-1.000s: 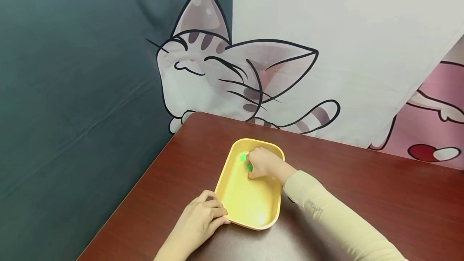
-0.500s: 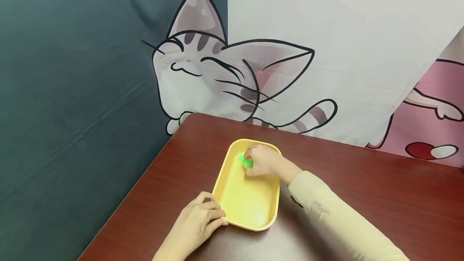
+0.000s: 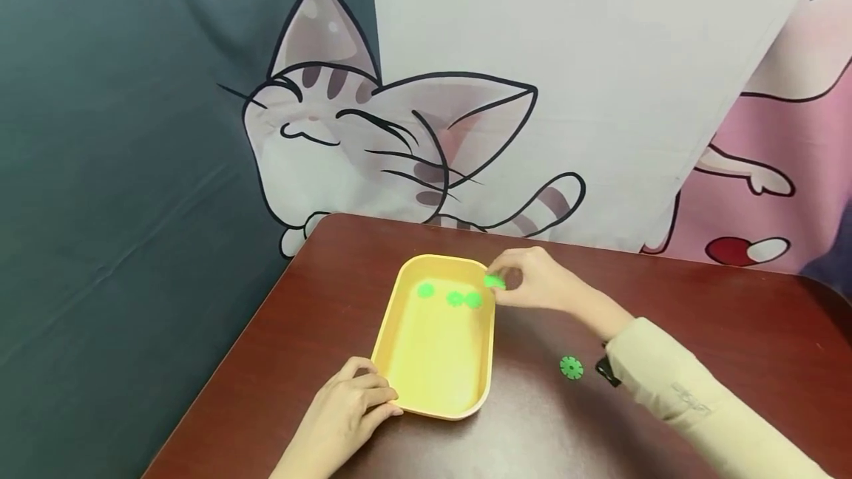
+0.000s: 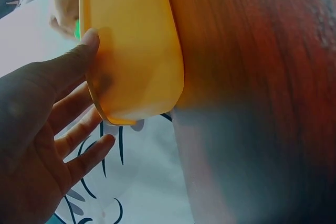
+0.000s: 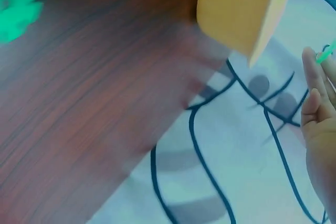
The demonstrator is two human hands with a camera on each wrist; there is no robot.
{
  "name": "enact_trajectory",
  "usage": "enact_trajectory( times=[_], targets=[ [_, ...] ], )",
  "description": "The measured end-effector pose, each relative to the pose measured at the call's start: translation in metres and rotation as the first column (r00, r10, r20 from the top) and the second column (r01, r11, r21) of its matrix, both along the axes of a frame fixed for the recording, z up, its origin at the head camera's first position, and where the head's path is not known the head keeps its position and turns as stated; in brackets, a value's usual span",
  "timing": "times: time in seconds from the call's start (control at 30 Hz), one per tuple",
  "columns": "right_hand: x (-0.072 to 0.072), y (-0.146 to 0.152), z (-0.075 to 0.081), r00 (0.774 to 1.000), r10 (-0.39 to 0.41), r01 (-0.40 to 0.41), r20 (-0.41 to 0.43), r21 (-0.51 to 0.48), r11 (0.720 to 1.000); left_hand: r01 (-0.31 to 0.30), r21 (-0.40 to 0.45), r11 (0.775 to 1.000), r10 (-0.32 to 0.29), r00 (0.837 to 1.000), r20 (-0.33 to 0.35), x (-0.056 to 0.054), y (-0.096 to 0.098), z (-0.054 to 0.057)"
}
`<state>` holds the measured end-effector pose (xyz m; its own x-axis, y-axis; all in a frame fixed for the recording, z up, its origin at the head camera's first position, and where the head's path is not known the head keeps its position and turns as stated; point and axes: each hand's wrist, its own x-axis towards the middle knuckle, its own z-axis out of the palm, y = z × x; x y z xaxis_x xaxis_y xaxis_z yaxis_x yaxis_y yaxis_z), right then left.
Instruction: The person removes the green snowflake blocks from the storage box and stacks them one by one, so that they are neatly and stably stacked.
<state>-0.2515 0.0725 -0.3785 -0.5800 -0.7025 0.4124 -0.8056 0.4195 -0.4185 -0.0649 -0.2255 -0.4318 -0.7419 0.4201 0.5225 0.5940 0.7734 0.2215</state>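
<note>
A yellow plastic tray (image 3: 435, 361) lies on the table. My left hand (image 3: 339, 409) holds its near left corner; in the left wrist view the thumb (image 4: 79, 59) lies over the rim, with other fingers outside the wall. At the tray's far right rim, my right hand (image 3: 535, 279) pinches a green notched plastic disc (image 3: 495, 282), seen nearly edge-on in the right wrist view. Inside the tray, towards its far end, are a green disc (image 3: 426, 289) at left and two more, the middle disc (image 3: 455, 299) and the right disc (image 3: 473, 299), side by side.
Another green notched disc (image 3: 571, 367) lies on the brown wooden table (image 3: 319, 301), right of the tray and near the right sleeve (image 3: 692, 390). Cloth with a printed cat (image 3: 373, 146) hangs behind the table. A dark cloth (image 3: 120, 168) hangs on the left.
My right hand has come from inside the tray to its right rim, holding a green disc. Three discs in the tray and one on the table now show. My left hand stays at the corner.
</note>
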Motion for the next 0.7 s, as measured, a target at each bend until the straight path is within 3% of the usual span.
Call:
enact_trajectory(
  times=[0.2, 0.4, 0.7],
  targets=[
    [0.031, 0.036, 0.002, 0.995, -0.094, 0.094, 0.032, 0.012, 0.995, 0.000, -0.006, 1.000, 0.000, 1.000, 0.003, -0.001, -0.001, 0.000],
    [0.055, 0.071, 0.000, 0.980, -0.179, 0.183, -0.089, 0.034, 0.983, 0.026, -0.004, 1.000, -0.026, 1.000, -0.013, -0.009, -0.001, 0.002],
    [0.074, 0.099, -0.016, 0.956, -0.282, 0.289, -0.083, 0.097, 0.952, 0.079, 0.041, 0.996, -0.077, 0.996, -0.048, -0.010, -0.006, -0.005]
  ],
)
